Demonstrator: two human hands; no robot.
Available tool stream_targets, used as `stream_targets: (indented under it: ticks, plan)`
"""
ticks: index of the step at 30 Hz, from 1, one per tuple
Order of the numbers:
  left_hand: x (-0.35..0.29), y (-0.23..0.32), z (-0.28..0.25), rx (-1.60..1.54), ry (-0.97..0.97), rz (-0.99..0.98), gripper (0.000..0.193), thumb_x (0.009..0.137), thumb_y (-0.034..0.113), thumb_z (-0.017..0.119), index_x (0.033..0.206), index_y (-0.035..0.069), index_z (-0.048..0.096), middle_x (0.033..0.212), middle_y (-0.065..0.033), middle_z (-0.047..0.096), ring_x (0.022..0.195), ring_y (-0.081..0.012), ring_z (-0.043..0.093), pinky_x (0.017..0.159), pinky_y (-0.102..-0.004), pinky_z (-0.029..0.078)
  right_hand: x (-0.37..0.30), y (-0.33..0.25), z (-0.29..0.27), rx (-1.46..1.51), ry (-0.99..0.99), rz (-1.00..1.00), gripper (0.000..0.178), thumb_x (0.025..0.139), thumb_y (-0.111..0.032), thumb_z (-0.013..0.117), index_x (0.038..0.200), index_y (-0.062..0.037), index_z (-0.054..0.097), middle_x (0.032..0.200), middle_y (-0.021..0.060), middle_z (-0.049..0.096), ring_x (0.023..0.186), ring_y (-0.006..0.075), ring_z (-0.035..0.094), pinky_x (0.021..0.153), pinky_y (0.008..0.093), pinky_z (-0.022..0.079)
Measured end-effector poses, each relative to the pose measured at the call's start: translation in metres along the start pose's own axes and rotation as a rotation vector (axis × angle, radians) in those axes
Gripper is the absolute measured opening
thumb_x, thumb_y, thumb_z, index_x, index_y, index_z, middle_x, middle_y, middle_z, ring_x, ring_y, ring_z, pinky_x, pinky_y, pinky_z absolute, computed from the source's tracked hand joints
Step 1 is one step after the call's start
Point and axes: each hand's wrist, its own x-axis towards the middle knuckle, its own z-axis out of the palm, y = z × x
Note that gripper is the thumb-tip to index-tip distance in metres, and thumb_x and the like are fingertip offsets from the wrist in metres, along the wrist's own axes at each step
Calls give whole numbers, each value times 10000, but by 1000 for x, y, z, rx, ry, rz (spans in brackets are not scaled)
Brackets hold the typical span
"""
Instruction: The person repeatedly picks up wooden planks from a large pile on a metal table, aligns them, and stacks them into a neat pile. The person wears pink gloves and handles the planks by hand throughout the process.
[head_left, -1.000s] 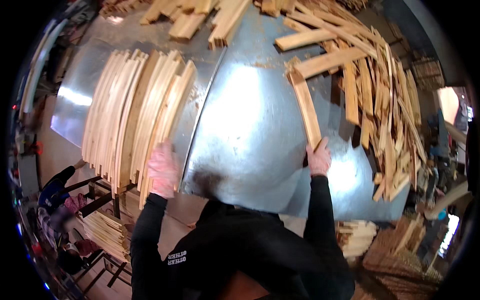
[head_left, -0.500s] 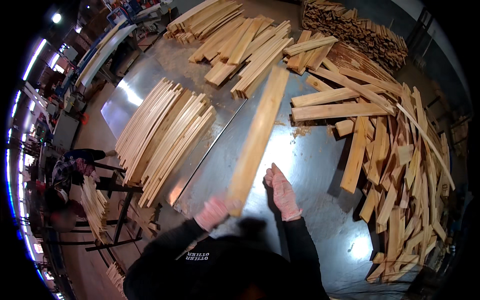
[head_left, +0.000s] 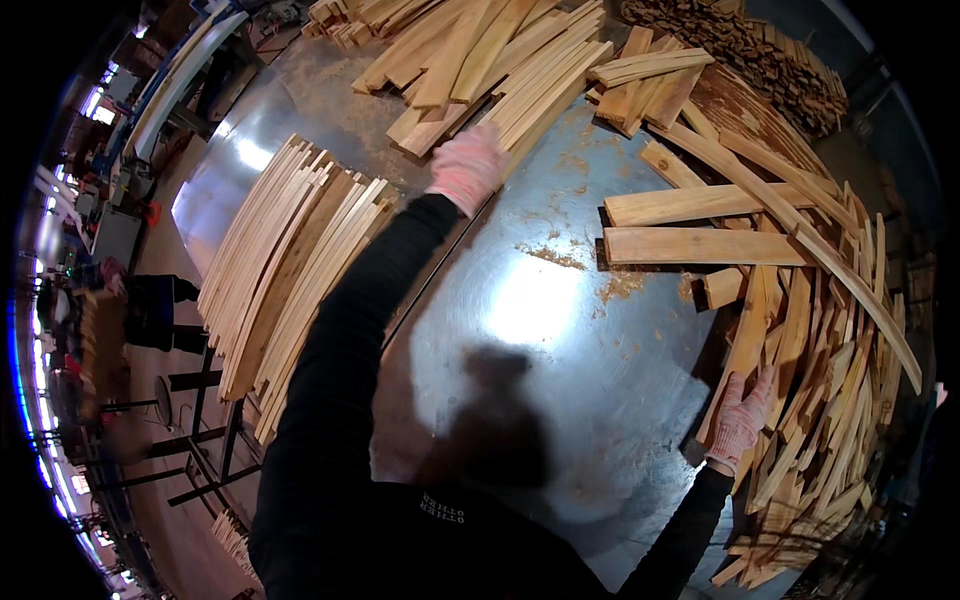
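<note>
My left hand, in a pink-white knit glove, is stretched out to the far side of the metal table. Its curled fingers close on the near end of a wooden plank at the edge of a row of planks; the fingertips are partly hidden. Low on the right, my gloved right hand lies with fingers spread over the near end of a board. That board belongs to a jumbled heap of wooden strips.
A neat stack of narrow strips stands at the table's left side. Two boards jut inward from the heap. Sawdust is scattered on the metal. Behind lies a big pile of offcuts. A dark metal rack stands left.
My left hand has carried the plank from the table's middle forward to the far row. My right hand has moved right to the heap, its fingers now spread. The view has shifted.
</note>
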Motion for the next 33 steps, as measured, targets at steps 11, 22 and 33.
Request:
stream_targets:
  ticks: [11, 22, 33]
  plan:
    - [35, 16, 114, 338, 398, 187, 264, 893, 117, 563, 1125, 46, 665, 901, -89, 704, 851, -281, 707, 708, -439, 540, -21, -46, 24, 119, -132, 157, 897, 877, -460, 717, 1580, -136, 264, 1567, 238, 340, 1400, 431, 388, 1140, 464, 365]
    - [-57, -60, -7, 142, 181, 74, 182, 938, 276, 565, 980, 100, 588, 972, -149, 650, 873, -392, 681, 666, -544, 508, -50, -72, 21, 61, -368, 330, 987, 805, -344, 672, 1609, -199, 119, 1527, 271, 344, 1236, 492, 528, 1031, 530, 451]
    - [-360, -326, -84, 227, 354, -52, 300, 828, 273, 697, 1062, 89, 658, 1349, -179, 534, 1192, -396, 543, 1005, -471, 451, -201, -36, 41, 132, -414, 310, 1010, 823, -241, 667, 1618, -146, 50, 1434, 294, 352, 1203, 474, 521, 989, 502, 479]
